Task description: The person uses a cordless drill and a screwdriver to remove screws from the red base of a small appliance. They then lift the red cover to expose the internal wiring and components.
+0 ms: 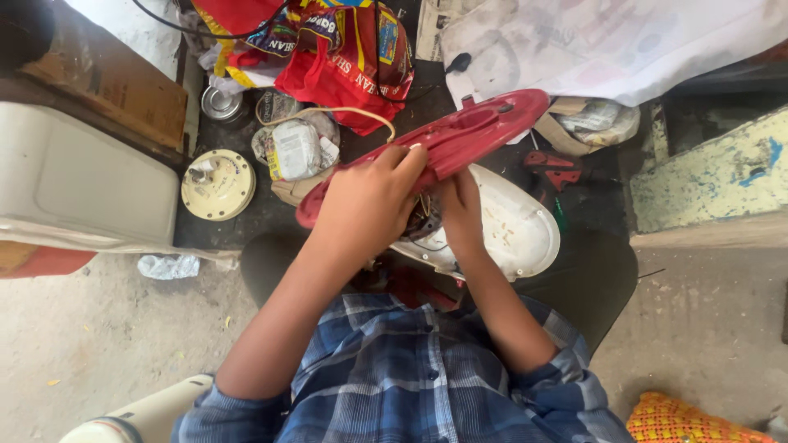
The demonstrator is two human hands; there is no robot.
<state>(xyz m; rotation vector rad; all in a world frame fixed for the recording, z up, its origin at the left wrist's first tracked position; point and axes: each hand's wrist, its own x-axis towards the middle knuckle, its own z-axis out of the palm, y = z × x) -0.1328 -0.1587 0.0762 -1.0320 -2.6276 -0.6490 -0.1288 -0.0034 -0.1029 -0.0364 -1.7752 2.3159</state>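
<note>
**Two hands working at a red plastic shell over a white casing**

Much here is lying hidden or cut off. The person's plaid shirt [410, 377] is filling the bottom of the view and covering the lap. The pale grey box [82, 176] at the left is running off the frame edge, and so is the white sheet [607, 45] spread across the top right, whose faint markings are too washed out to read as anything. The white casing [517, 230] is sitting under the hands, near the person's knees, with part of it concealed by both wrists. Above it, the red plastic shell [460, 139] is tilting up towards the right.

The left hand [365, 205] is closing its fingers over the shell's lower edge, gripping it firmly. The right hand [460, 209] is curling beneath the shell; its fingertips are disappearing behind the dark wiring [423, 221] there, so I cannot tell what it is holding, if anything.

Among the packaging, a red printed bag [345, 57] with yellow and blue panels is slumping at the top centre. Beside it, lower down, a small clear-wrapped packet [295, 149] with a pale label is lying. A cream round disc [217, 184] is resting to the left of that, just beside the grey box.
</note>
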